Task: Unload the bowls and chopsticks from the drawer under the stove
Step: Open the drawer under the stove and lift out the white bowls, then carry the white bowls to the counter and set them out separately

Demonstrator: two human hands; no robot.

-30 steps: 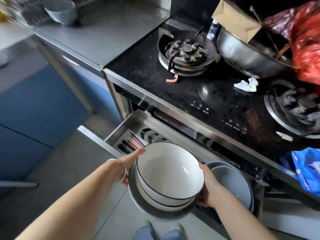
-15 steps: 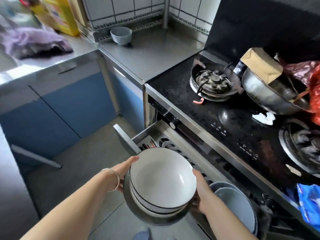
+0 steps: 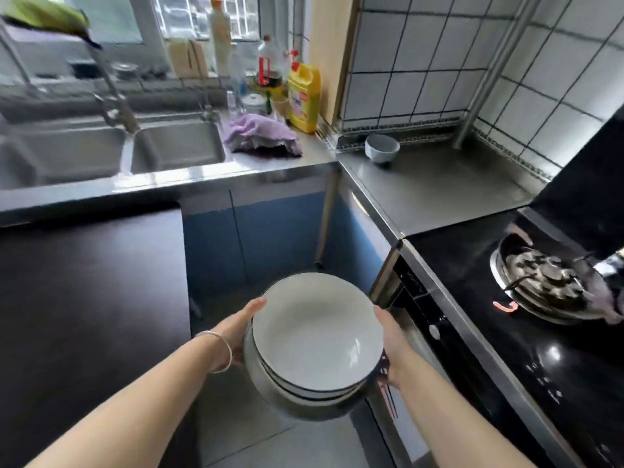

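- Two hands are clasped round a stack of bowls (image 3: 314, 336), carried over the floor (image 3: 297, 440) in front of the blue cabinet (image 3: 270, 238); the left hand (image 3: 238, 332) grips the left rim, fingers curled beneath, and the right hand (image 3: 388, 346) grips the right rim.
- One small bowl (image 3: 382, 148) is seen upright on the steel tabletop (image 3: 439, 190) near the tiled corner.
- Beside the sink (image 3: 175, 146) a purple cloth (image 3: 261, 136) is heaped, with a yellow bottle (image 3: 305, 96) just behind it.
- On the right, the black stove (image 3: 540, 349) carries a burner (image 3: 547, 285) (an orange hook (image 3: 505, 306) lies beside it).
- A dark tabletop (image 3: 87, 298) is seen at the left.
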